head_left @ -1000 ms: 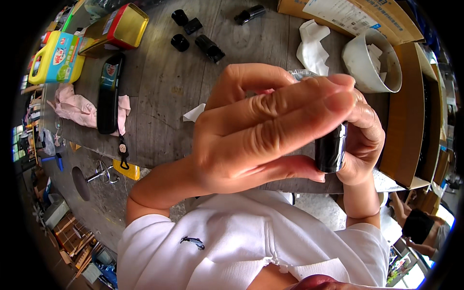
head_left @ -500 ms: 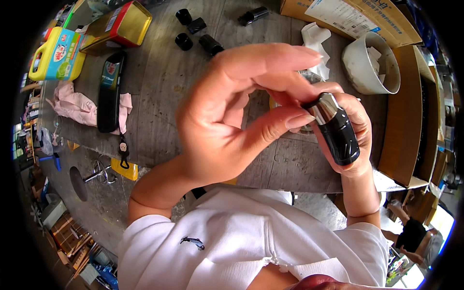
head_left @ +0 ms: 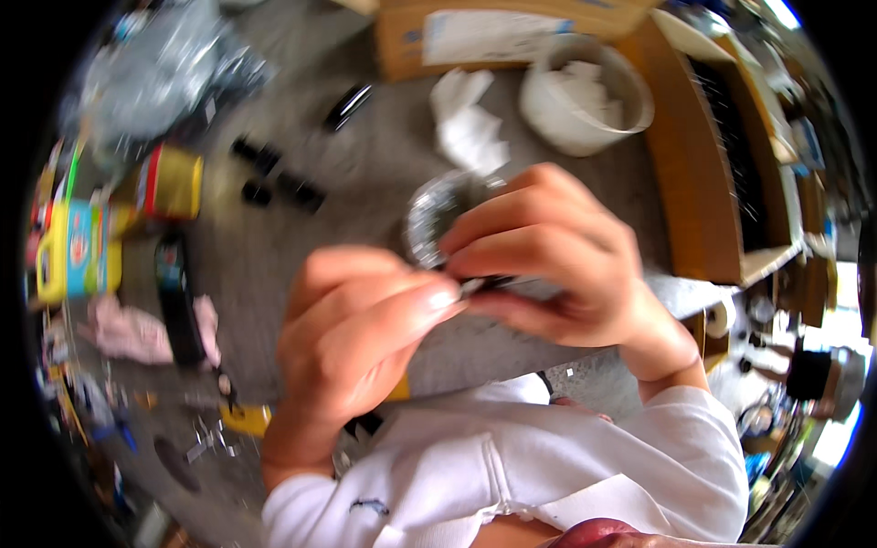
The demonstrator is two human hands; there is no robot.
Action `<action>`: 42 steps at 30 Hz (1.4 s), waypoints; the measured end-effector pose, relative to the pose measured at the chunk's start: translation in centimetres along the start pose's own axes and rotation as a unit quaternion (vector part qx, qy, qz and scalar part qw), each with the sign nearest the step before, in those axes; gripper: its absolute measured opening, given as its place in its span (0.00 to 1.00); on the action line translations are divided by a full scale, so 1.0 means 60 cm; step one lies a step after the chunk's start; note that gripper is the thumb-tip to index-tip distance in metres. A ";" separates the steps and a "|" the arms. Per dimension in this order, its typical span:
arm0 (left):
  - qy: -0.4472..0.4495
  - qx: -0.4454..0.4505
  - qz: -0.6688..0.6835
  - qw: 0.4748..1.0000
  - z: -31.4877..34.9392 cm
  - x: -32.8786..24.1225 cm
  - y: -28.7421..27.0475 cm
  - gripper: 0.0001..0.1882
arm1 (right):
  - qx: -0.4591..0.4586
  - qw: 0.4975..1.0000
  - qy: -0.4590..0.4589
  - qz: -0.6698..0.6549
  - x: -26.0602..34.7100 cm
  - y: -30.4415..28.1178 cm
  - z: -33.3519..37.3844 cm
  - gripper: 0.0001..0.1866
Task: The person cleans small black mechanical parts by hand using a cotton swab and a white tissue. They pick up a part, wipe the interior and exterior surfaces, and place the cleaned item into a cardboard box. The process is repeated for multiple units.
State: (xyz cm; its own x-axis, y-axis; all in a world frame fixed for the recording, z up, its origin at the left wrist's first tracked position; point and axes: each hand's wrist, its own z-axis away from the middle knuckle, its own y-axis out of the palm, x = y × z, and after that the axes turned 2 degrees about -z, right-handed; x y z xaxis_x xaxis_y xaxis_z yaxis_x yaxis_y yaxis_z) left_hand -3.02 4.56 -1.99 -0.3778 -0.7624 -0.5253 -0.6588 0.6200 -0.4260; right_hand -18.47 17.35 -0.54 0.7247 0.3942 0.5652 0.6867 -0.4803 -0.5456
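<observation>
My two hands meet in front of me over the table. My right hand (head_left: 557,260) is closed around a small black cylinder with a silver end (head_left: 493,282), mostly hidden by the fingers and blurred. My left hand (head_left: 352,320) pinches at its silver end with thumb and fingers. Just beyond the hands sits a clear round bowl (head_left: 422,219) with shiny contents I cannot make out. Farther left on the table are several short black cylinders (head_left: 300,190), and a longer glossy black one (head_left: 347,108) lies past them.
Crumpled white tissue (head_left: 469,123) lies beside a white tub (head_left: 585,128) of white scraps. An open cardboard box (head_left: 690,201) stands at the right. At the left are a yellow jug (head_left: 57,260), a red and gold tin (head_left: 174,183), a pink cloth (head_left: 123,333) and a plastic bag (head_left: 151,78).
Both hands have come lower and closer together, and the black cylinder has moved left with them, now largely covered by fingers. The view has shifted, bringing the plastic bag and the bowl into sight.
</observation>
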 end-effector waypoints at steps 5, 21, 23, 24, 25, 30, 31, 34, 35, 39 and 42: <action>0.045 -0.021 -0.015 0.999 0.000 0.010 0.006 0.16 | -0.024 0.999 -0.022 0.034 -0.001 -0.019 -0.002 0.11; -0.027 -0.058 -0.104 0.993 -0.002 0.042 -0.029 0.04 | -0.186 0.788 0.443 0.386 0.102 -0.369 0.175 0.07; -0.037 -0.048 -0.117 0.991 -0.003 0.048 -0.027 0.04 | -0.124 0.753 0.477 0.437 0.086 -0.389 0.213 0.06; -0.051 -0.044 -0.119 0.991 0.000 0.052 -0.026 0.04 | -0.104 0.739 0.493 0.447 0.088 -0.389 0.217 0.06; -0.060 -0.046 -0.114 0.991 0.001 0.054 -0.023 0.04 | -0.110 0.733 0.522 0.421 0.082 -0.392 0.232 0.06; -0.092 -0.044 -0.118 0.988 0.002 0.066 -0.016 0.04 | -0.054 0.734 0.545 0.402 0.064 -0.400 0.247 0.08; -0.096 -0.045 -0.123 0.987 0.002 0.068 -0.015 0.04 | -0.041 0.734 0.542 0.407 0.061 -0.399 0.245 0.08; -0.101 -0.040 -0.123 0.986 0.001 0.072 -0.013 0.04 | -0.016 0.784 0.512 0.352 0.054 -0.389 0.234 0.06; -0.103 -0.039 -0.124 0.986 0.002 0.072 -0.013 0.04 | -0.005 0.802 0.495 0.335 0.051 -0.386 0.231 0.06; -0.101 -0.038 -0.122 0.987 0.003 0.076 -0.012 0.04 | 0.044 0.777 0.496 0.385 0.028 -0.382 0.225 0.05; -0.097 -0.029 -0.120 0.988 0.006 0.079 -0.017 0.05 | 0.080 0.764 0.502 0.397 0.018 -0.373 0.220 0.06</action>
State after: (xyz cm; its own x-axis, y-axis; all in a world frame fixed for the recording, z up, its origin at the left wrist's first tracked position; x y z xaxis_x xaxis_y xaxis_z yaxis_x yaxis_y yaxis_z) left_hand -3.93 0.39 -4.31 -0.0781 -0.8325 -0.5485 -0.7518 0.4105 -0.5160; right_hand -32.31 38.84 4.11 0.5624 -0.8108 0.1621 0.1095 -0.1212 -0.9866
